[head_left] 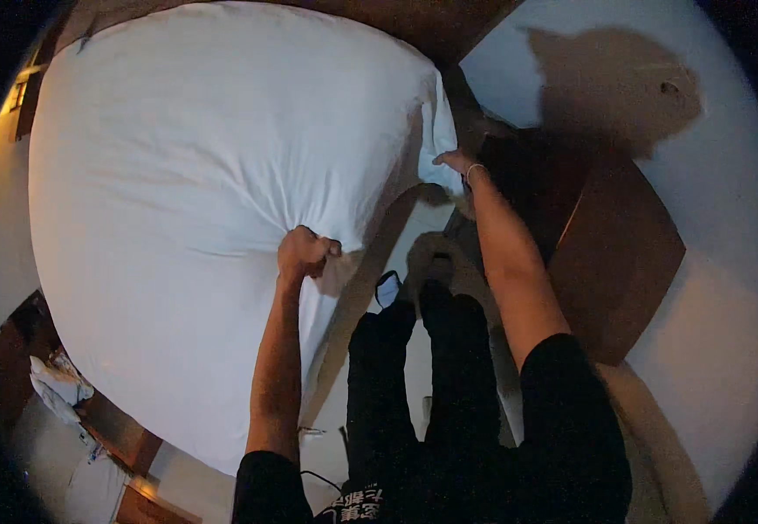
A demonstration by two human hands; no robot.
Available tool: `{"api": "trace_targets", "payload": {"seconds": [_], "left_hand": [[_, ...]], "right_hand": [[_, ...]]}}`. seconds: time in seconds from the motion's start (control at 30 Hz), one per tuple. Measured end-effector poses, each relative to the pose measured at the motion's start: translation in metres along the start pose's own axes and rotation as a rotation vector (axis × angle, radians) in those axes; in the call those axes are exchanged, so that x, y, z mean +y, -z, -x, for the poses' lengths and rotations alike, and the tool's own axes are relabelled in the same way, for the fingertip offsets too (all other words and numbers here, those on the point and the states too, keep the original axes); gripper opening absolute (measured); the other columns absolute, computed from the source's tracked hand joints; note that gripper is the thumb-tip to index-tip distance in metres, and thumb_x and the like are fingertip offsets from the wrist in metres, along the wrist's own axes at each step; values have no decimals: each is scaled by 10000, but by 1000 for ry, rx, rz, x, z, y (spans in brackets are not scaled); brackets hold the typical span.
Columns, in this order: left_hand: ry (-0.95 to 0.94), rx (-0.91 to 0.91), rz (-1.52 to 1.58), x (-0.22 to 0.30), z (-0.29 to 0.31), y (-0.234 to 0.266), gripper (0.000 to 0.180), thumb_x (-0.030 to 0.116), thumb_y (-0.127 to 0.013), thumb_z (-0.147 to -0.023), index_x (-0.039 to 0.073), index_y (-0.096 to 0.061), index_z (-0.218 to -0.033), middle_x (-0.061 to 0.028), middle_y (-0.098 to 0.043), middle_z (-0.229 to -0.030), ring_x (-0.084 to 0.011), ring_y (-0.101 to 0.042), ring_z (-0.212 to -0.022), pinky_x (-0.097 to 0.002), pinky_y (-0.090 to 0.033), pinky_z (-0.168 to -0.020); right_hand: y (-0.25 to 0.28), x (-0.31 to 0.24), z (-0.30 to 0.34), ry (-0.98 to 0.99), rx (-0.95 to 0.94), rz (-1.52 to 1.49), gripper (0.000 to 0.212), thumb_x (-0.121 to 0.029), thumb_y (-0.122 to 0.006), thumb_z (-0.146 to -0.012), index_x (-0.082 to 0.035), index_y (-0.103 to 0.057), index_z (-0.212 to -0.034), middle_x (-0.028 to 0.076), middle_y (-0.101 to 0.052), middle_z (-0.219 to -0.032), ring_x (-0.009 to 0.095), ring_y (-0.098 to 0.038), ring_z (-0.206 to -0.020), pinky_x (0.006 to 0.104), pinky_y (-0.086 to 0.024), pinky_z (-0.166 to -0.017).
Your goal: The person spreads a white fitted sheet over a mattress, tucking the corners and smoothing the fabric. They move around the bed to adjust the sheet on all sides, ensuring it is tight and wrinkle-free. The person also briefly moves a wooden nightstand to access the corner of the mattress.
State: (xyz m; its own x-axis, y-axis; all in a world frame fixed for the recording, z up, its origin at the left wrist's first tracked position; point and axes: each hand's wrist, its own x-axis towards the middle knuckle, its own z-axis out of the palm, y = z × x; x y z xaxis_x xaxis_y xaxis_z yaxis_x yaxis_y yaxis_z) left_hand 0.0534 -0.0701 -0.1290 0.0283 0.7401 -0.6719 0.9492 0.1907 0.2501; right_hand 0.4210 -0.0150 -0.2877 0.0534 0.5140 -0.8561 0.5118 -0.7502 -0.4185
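Observation:
A white bed sheet (161,157) covers a mattress that fills the left and middle of the view. My left hand (306,251) is closed in a fist on the sheet at the mattress's near side edge, and creases fan out from it across the top. Farther off, my right hand (457,162) grips the hanging part of the same sheet by the far right corner, its fingers partly hidden by the cloth. Between the two hands the sheet's side is lifted and bunched, with its lower edge hanging loose.
A dark brown wooden cabinet (619,253) stands close by my right arm, against a pale wall (719,306). My legs are in the narrow strip of floor beside the bed. A dark wooden headboard (431,26) runs along the far end. White cloths (58,389) lie on furniture at lower left.

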Motion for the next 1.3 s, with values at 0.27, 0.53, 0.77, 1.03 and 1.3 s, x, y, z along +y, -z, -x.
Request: {"api": "trace_targets", "payload": {"seconds": [0.27,0.53,0.77,1.03,1.3], "left_hand": [[-84,-203,308,-29,-16,-20,279,255,-678,-633,8,-628,-513,-108,-535,-432,-194,-547,-374,-307,-468,-451],[131,-206,569,3,2,-9,170,104,-672,-648,-46,-633,-579,-97,-475,-408,-156,-439,-306,-282,-312,-301],[65,-215,656,7,16,-6,242,81,-699,-646,-39,-554,-494,-100,-465,-407,-167,-442,-306,-281,-319,-295],[-153,-259,469,-8,25,2,475,336,-719,-741,-11,-548,-466,-126,-530,-435,-166,-515,-341,-266,-392,-320],[-788,-152,184,68,18,27,443,451,-599,-845,41,-669,-692,-52,-592,-521,-143,-563,-452,-286,-455,-462]], "right_hand": [[51,53,-119,-48,447,168,660,-352,-738,-597,17,-598,-1126,230,-552,-1198,362,-528,-1116,414,-404,-972],[86,20,-101,-44,728,51,500,-353,-664,-674,17,-643,-1011,205,-632,-1030,342,-615,-951,467,-486,-838],[46,8,-101,-15,796,-475,518,-363,-646,-701,11,-616,-1059,194,-621,-1040,316,-598,-958,446,-476,-833],[-3,-51,-54,224,817,-959,539,-374,-626,-732,5,-586,-1113,181,-608,-1052,285,-579,-967,421,-464,-827],[-23,-62,-22,317,710,-1094,561,-386,-605,-762,-2,-555,-1168,169,-596,-1063,255,-560,-975,397,-452,-821]]}}
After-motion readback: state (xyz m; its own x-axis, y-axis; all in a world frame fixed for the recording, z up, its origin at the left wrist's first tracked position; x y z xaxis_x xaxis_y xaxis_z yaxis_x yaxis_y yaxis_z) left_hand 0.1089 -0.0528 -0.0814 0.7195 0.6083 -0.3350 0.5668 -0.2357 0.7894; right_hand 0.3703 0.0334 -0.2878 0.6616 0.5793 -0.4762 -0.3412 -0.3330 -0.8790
